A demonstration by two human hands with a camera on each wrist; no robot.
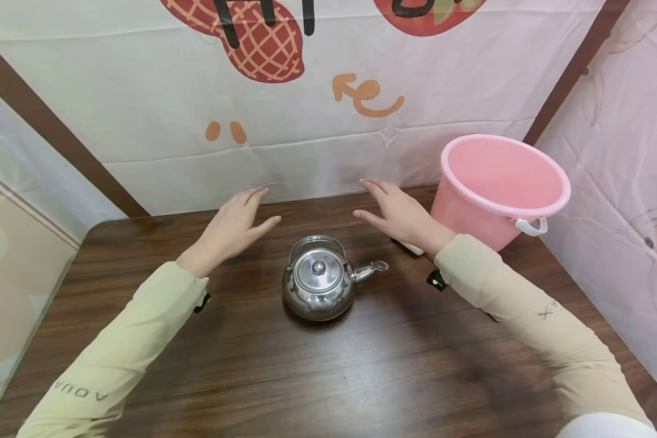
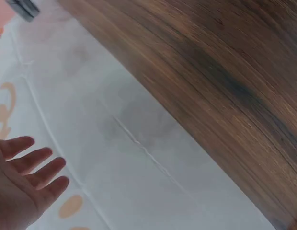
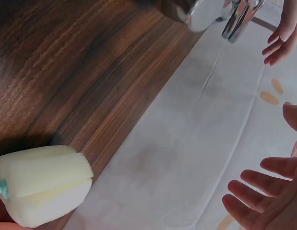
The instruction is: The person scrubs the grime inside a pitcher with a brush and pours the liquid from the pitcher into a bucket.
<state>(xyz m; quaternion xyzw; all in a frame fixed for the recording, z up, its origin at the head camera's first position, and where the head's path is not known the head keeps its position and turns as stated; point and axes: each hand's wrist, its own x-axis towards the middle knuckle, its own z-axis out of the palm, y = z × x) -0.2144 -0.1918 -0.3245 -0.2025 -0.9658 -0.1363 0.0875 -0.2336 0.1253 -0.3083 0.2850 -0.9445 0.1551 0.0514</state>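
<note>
A shiny steel kettle (image 1: pixel 319 286) stands upright on the dark wooden table, lid on, handle raised, spout pointing right. My left hand (image 1: pixel 231 224) is held up beyond the kettle on its left, fingers straight and thumb spread, holding nothing. On the other side, my right hand (image 1: pixel 396 212) is raised in the same way, palm turned inward and holding nothing. A cream sponge head (image 3: pixel 45 184) with a teal stem lies on the table near the right hand; the right forearm and hand mostly cover it in the head view.
A pink bucket (image 1: pixel 465 213) with a white handle grip stands at the back right, close to my right hand. Behind the table (image 1: pixel 241 365) hangs a white printed cloth (image 1: pixel 170 109), and another cloth (image 1: pixel 624 182) hangs along the right side.
</note>
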